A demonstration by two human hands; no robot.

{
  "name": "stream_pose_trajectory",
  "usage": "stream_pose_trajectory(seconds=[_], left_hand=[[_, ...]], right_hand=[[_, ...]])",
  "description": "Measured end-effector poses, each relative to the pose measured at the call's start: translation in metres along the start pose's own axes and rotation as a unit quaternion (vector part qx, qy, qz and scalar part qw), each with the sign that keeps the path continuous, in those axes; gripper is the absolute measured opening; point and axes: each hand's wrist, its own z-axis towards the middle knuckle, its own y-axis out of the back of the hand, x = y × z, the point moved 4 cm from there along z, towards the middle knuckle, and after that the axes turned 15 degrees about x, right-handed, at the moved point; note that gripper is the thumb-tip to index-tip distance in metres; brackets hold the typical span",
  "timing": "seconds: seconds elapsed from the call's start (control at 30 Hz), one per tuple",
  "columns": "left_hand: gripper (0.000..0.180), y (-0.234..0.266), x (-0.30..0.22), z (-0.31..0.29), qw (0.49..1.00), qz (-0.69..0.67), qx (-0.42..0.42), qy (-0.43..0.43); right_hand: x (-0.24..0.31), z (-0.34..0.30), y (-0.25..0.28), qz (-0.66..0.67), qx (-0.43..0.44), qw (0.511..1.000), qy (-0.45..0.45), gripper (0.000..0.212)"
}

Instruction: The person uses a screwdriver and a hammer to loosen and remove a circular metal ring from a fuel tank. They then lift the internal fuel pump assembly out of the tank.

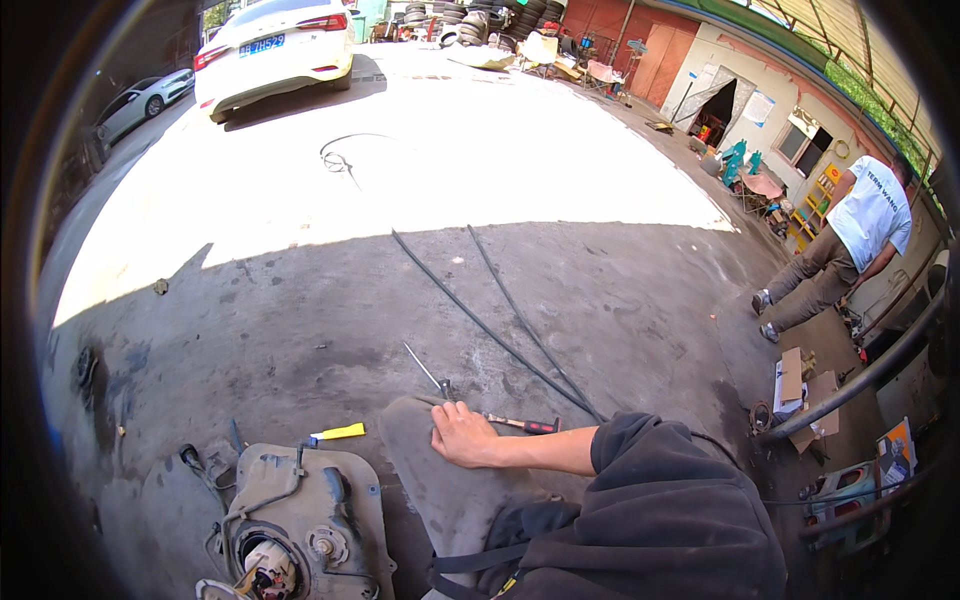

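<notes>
My right hand (465,437) rests on my raised knee (413,425), with its fingers draped over the fabric and nothing visible in its grasp. Just beyond the fingers, a thin metal rod (421,365) lies on the ground, with a dark piece at its near end. A tool with a red and black handle (540,427) lies behind my wrist, partly hidden by the hand. Left of my leg sits a dirty car fuel tank (362,505), its round opening exposing a fuel pump unit (272,570). A yellow-handled tool (340,432) lies at the tank's far edge. My left hand is out of view.
Two black hoses (490,330) run across the concrete. A white car (280,55) stands far left, and tires (450,20) are piled behind. At right, a person in a white shirt (868,215) stands near open cardboard boxes (800,390). A dark bar (850,395) crosses the right side.
</notes>
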Motion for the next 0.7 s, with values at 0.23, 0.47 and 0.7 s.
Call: stream_pose_trajectory(seconds=[0.23,0.47,0.7], left_hand=[[0.049,0.040,0.025,-0.024,0.998,0.042,-0.043,-0.011],[0.039,0.036,0.048,0.002,0.991,-0.032,-0.091,0.096],[0.061,0.040,-0.005,-0.028,0.996,0.043,-0.061,0.055]], right_hand=[[0.017,0.035,-0.025,0.010,0.049,0.998,0.033,0.035],[0.049,0.067,-0.044,0.002,0.048,0.996,0.076,0.035],[0.069,0.078,-0.072,0.001,0.061,0.993,0.100,0.036]])
